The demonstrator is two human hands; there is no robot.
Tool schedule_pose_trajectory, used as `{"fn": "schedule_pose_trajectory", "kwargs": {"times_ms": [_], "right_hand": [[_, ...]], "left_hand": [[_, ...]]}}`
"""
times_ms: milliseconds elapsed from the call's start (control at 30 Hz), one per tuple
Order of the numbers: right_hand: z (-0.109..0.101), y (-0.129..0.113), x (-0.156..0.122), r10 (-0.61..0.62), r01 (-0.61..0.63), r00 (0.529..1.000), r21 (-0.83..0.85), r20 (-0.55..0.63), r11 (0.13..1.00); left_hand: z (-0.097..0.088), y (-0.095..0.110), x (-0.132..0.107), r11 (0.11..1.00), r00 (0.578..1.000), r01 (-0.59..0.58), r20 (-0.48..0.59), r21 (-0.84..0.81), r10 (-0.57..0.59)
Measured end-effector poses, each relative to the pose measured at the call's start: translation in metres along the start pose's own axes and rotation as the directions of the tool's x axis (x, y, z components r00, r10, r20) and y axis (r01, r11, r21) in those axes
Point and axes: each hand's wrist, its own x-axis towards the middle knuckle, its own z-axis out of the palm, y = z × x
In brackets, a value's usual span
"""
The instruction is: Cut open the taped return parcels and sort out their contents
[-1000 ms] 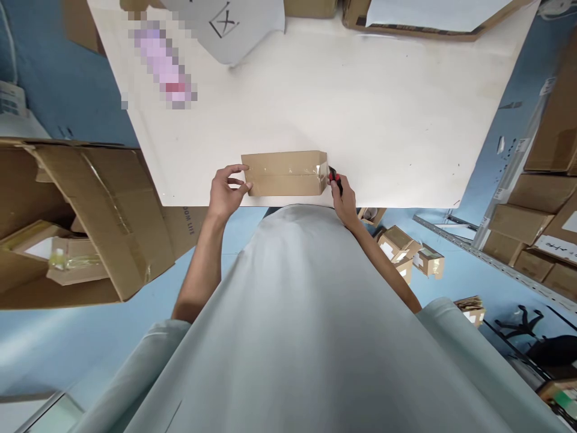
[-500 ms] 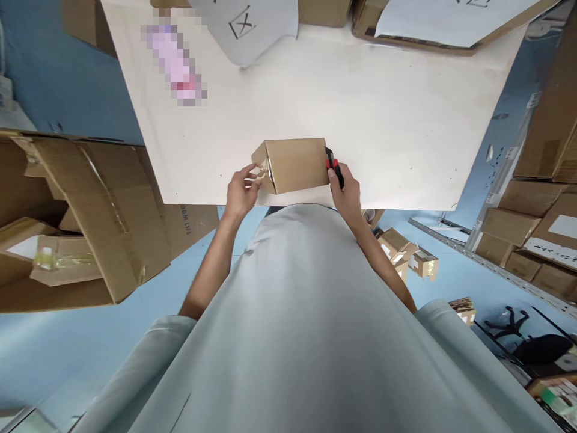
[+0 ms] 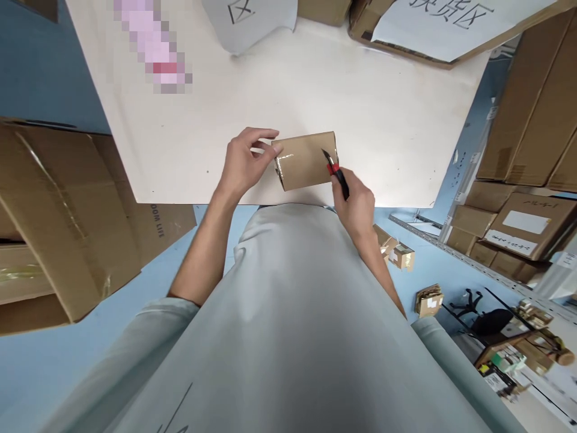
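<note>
A small brown cardboard box (image 3: 306, 161) lies near the front edge of the white table, slightly tilted in view, with shiny clear tape around its left end. My left hand (image 3: 247, 161) grips the box's upper left corner, thumb on the top face and fingers along the far side. In my right hand (image 3: 354, 198) is a black and red utility knife (image 3: 336, 172), held at the box's right end. Its blade points up and left over the top face. Whether the blade touches the cardboard I cannot tell.
On the white table (image 3: 198, 120), a pixelated pink item (image 3: 151, 45) lies at the far left. White paper sheets with handwriting (image 3: 252, 24) and cardboard boxes line the back. A big open carton (image 3: 58, 216) stands left; stacked boxes (image 3: 518, 222) are on the right.
The box has been turned and now shows a taped face upward. My left hand went from its left end to the upper left corner. The knife has moved from beside the box to over it.
</note>
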Motion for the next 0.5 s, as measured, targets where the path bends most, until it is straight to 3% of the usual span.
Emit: {"fn": "schedule_pose_trajectory", "kwargs": {"times_ms": [100, 233, 367, 500], "right_hand": [[0.004, -0.026, -0.008, 0.007, -0.012, 0.992, 0.034, 0.124, 0.999], [0.019, -0.062, -0.005, -0.003, -0.004, 0.965, 0.027, 0.261, 1.0], [0.03, -0.086, 0.004, 0.065, -0.055, 0.96, -0.044, 0.273, 0.998], [0.034, -0.095, 0.006, 0.136, -0.119, 0.958, -0.078, 0.251, 0.99]], "left_hand": [[-0.006, 0.007, 0.015, 0.999, 0.996, -0.03, 0.082, 0.024, 0.028], [-0.01, 0.001, 0.026, 0.999, 0.989, -0.051, 0.14, 0.003, 0.051], [-0.013, -0.003, 0.03, 0.997, 0.981, -0.072, 0.178, -0.025, 0.076], [-0.015, -0.003, 0.032, 0.997, 0.976, -0.075, 0.203, -0.034, 0.08]]}}
